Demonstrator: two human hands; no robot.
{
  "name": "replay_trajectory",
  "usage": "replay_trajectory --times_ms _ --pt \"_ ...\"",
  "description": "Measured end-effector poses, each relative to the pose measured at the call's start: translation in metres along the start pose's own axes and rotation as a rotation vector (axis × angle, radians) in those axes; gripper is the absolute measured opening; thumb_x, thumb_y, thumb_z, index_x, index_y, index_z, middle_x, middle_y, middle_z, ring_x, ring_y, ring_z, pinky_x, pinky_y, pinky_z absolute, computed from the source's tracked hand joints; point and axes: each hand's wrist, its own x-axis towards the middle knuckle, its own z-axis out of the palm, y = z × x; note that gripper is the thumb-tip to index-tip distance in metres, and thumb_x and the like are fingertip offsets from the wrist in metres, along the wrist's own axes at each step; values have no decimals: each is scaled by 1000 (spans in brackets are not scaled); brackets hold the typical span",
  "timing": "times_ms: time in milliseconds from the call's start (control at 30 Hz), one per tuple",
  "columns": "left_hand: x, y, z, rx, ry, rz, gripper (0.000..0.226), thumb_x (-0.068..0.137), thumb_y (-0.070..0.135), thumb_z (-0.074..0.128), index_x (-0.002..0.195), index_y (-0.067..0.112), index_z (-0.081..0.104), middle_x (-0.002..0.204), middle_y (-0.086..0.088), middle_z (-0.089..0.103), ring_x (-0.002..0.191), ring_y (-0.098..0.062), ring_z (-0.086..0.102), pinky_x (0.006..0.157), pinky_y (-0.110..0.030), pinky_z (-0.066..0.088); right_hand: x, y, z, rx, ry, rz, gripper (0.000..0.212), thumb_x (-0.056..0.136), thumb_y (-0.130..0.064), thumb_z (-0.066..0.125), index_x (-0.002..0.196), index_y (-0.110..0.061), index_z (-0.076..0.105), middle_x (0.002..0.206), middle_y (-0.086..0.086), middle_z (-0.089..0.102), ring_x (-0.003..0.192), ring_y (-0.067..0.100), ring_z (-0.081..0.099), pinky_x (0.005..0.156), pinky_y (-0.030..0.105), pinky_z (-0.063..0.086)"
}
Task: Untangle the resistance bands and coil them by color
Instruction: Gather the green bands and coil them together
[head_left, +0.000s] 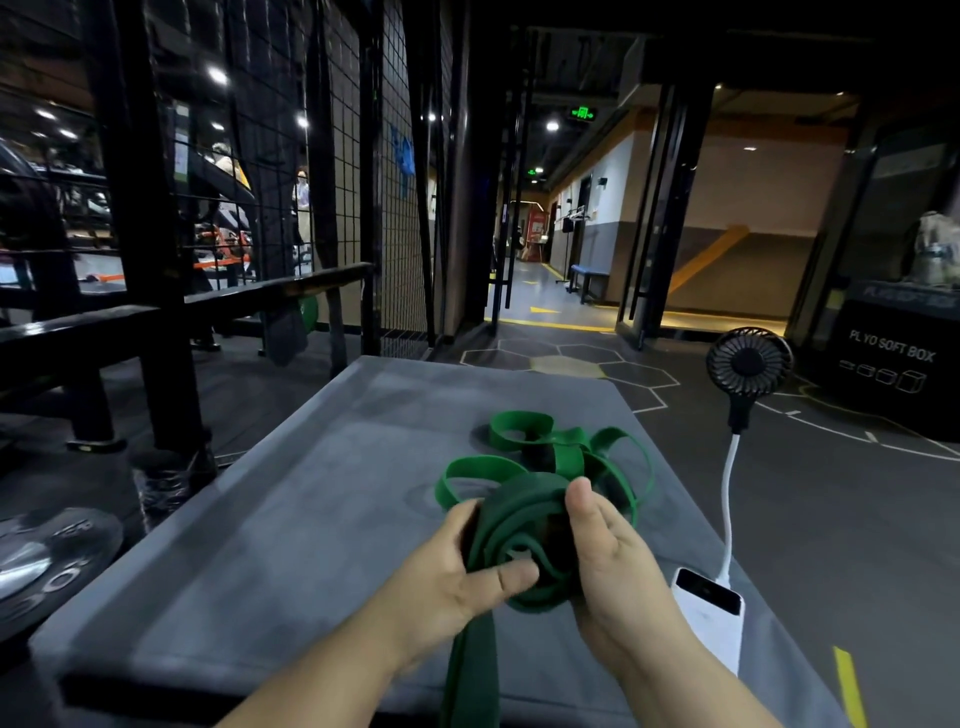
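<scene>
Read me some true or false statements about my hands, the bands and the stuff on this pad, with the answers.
1. The left hand and right hand both hold the dark green band, wound into a coil. True.
2. The lighter green bands lie neatly coiled on the pad. False: they lie in a loose tangle beyond the hands.
3. The fan is black with a white neck. True.
4. The power bank lies left of the hands. False: it lies right of them.
</scene>
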Motion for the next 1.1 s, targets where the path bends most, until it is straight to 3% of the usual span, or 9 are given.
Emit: replay_trajectory --times_ms 133,233,333,500,667,767,867,1000,1100 --pt "2 3 -1 1 110 17 44 74 23 72 115 24 56 99 11 73 97 -3 67 76 -14 50 1 -1 -4 -65 -52 64 58 77 -47 63 114 -2 63 107 15 73 106 31 67 100 51 49" --pt "0 8 -8 212 77 13 32 86 27 70 114 30 55 102 9 71 97 -1 65 79 -15 50 5 -8 -17 -255 -131 56 66 64 -60 80 108 -13 67 109 12 71 109 29 65 102 48 48" --pt "3 6 -11 502 -13 -4 48 76 47 69 113 29 46 107 3 62 99 -6 61 86 -25 51 5 -10 -24 -377 -251 87 74 49 -58 79 110 -18 63 104 8 70 97 17 67 93 37 51" --pt "6 -1 -5 531 64 38 69 62 55 78 104 24 34 106 0 60 93 -6 63 83 -28 54 2 -13 -16 -758 -241 -18 50 66 -66 75 90 -24 65 75 -7 65 69 0 60 66 21 47" --pt "5 -1 -8 279 22 -17 85 50 53 89 114 26 40 113 1 64 104 -8 64 90 -32 54 -2 -13 -17 -458 -77 -72 50 60 -63 69 90 -24 69 89 5 74 89 22 69 86 44 54" --pt "1 0 4 73 6 0 79 57 38 89 123 22 48 114 5 68 104 -1 64 82 -17 50 -7 -15 -8 -97 -16 -47 44 75 -50 72 100 -14 70 97 12 74 94 28 71 84 42 55" --pt "1 0 11 27 61 92 78 57 39 82 125 25 49 117 8 68 112 -8 62 92 -25 50 -12 -17 4 160 34 -12 53 78 -48 62 108 -5 68 102 17 74 98 31 70 88 48 52" --pt "-1 10 6 70 99 123 66 64 48 74 123 30 51 112 16 68 110 -2 61 91 -21 48 -11 -16 0 5 6 -3 52 74 -55 56 106 -17 71 105 5 75 101 20 70 93 42 50" --pt "-3 16 0 228 67 151 54 73 47 69 121 35 48 112 18 65 108 5 58 84 -11 44 -5 -22 -14 -192 -52 -75 47 78 -55 71 114 -26 65 110 -5 71 103 3 65 91 23 49"
